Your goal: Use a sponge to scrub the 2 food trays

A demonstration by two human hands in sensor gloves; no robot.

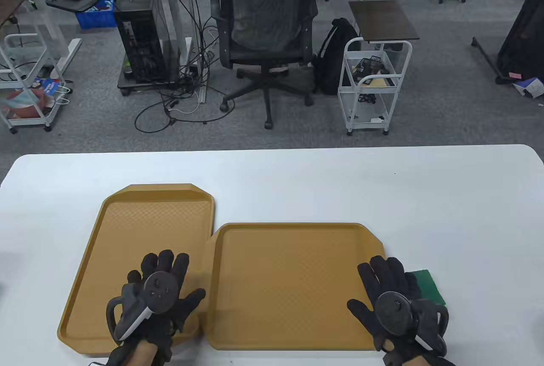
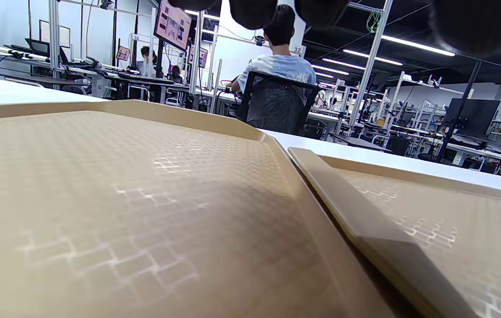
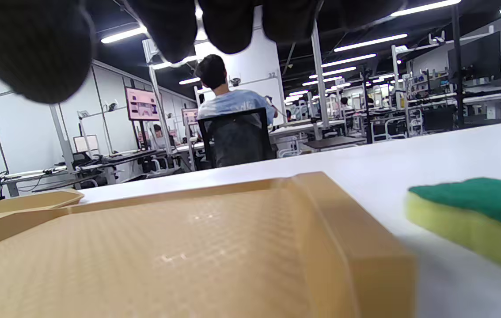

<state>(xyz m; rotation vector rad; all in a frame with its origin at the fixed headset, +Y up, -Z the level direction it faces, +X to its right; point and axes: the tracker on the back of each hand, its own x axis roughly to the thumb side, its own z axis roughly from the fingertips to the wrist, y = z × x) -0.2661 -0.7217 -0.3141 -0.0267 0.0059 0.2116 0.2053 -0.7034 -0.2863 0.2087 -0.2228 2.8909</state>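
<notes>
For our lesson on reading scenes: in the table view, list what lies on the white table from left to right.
Left tray → right tray → green sponge. The left hand is over the left tray; the right hand is at the right tray's right edge.

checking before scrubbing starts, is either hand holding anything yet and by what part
Nothing is held. The left hand lies open over the left tray; the right hand is open, with the sponge lying free beside it.

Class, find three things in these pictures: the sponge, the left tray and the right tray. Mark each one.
sponge (image 3: 476, 196), right wrist view, on its green scrubbing top.
left tray (image 1: 153, 221), table view, on its bare textured floor.
right tray (image 1: 289, 281), table view, on the middle of its floor.
</notes>
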